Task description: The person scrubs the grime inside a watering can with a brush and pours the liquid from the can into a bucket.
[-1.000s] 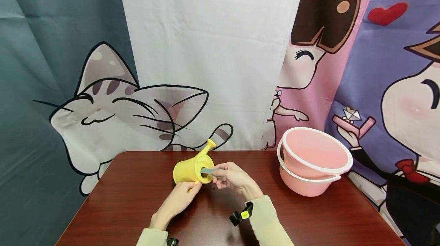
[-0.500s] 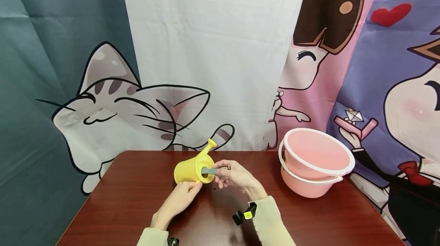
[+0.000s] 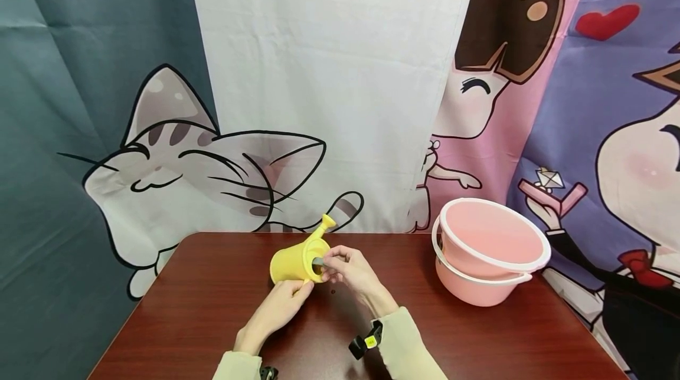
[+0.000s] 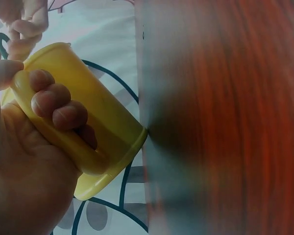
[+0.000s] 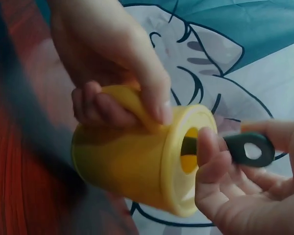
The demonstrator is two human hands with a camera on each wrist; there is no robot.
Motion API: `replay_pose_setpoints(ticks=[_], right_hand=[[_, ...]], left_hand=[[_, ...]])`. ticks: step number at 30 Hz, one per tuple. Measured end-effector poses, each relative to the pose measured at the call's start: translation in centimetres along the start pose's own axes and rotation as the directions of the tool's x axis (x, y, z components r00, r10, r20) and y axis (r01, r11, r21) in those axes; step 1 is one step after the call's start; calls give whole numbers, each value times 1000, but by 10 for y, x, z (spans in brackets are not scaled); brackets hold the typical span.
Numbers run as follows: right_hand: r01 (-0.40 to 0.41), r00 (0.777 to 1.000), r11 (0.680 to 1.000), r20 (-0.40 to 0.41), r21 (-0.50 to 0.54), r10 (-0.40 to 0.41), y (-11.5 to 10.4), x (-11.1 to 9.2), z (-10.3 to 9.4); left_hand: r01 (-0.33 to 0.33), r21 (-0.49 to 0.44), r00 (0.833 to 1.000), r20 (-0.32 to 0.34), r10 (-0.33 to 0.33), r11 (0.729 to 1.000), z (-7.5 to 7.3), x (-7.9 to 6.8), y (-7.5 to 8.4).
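A yellow watering can (image 3: 289, 264) lies tipped over the table, its opening turned to the right and its spout pointing up and away. My left hand (image 3: 278, 306) grips its handle, with the fingers wrapped round it in the left wrist view. My right hand (image 3: 356, 277) pinches a dark green handle (image 5: 265, 147) with a hole at its end. The far part of this handled tool goes through the round opening in the can's top and is hidden inside. What kind of tool it is, I cannot tell.
Two pink basins (image 3: 473, 285) with white rims stand stacked at the table's right, the upper one tilted. A tiny dark speck (image 3: 333, 292) lies on the brown table (image 3: 212, 303) below the can. A printed cloth (image 3: 329, 73) hangs behind the table.
My right hand has shifted left toward the can's opening, and less of the handle shows between fingers and can. The left hand keeps its grip on the can in nearly the same spot.
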State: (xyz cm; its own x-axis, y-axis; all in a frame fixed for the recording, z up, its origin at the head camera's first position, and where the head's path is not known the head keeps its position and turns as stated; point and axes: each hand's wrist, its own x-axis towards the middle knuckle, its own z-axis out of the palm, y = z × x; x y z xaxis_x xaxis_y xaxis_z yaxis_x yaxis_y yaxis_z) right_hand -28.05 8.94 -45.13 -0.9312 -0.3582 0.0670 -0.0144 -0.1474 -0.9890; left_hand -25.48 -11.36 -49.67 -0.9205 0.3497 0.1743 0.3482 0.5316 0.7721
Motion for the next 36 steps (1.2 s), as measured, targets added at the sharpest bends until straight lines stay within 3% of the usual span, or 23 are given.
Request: replay_pose_setpoints(ticks=[6, 9, 12, 15, 17, 20, 23, 25, 27, 33, 36], right_hand=[[88, 990, 988, 124, -127, -72, 9, 3, -9], [184, 978, 947, 143, -264, -150, 14, 3, -12], [295, 955, 847, 145, -442, -258, 18, 4, -11], [409, 907, 694, 180, -592, -381, 20, 5, -9], [488, 859, 602, 226, -632, -459, 22, 6, -9], [590, 768, 454, 289, -668, -572, 24, 8, -12], [654, 682, 327, 343, -682, -646, 22, 8, -17], [673, 649, 271, 374, -688, -663, 19, 7, -20], [683, 632, 227, 406, -694, -660, 15, 5, -21], [690, 616, 143, 473, -709, -630, -2, 0, -21], [678, 627, 122, 485, -724, -610, -10, -4, -18]], left_hand=[[-10, 16, 1000, -5, 10, 1000, 2, 0, -1], [-13, 19, 1000, -11, 13, 1000, 3, 0, -1], [-11, 23, 1000, -10, 12, 1000, 3, 0, -2], [-10, 28, 1000, -13, 10, 1000, 3, 1, -2], [-17, 31, 1000, -17, 18, 999, 3, 0, -1], [-16, 32, 1000, -18, 16, 999, 2, 0, 0], [1, 28, 1000, -8, -1, 1000, 1, 0, 1], [7, 27, 1000, -3, -7, 1000, 0, 0, 2], [9, 26, 1000, -4, -9, 1000, 0, -1, 3], [13, 24, 1000, -1, -13, 1000, 0, -1, 3], [14, 26, 1000, 4, -14, 1000, 0, 0, 2]])
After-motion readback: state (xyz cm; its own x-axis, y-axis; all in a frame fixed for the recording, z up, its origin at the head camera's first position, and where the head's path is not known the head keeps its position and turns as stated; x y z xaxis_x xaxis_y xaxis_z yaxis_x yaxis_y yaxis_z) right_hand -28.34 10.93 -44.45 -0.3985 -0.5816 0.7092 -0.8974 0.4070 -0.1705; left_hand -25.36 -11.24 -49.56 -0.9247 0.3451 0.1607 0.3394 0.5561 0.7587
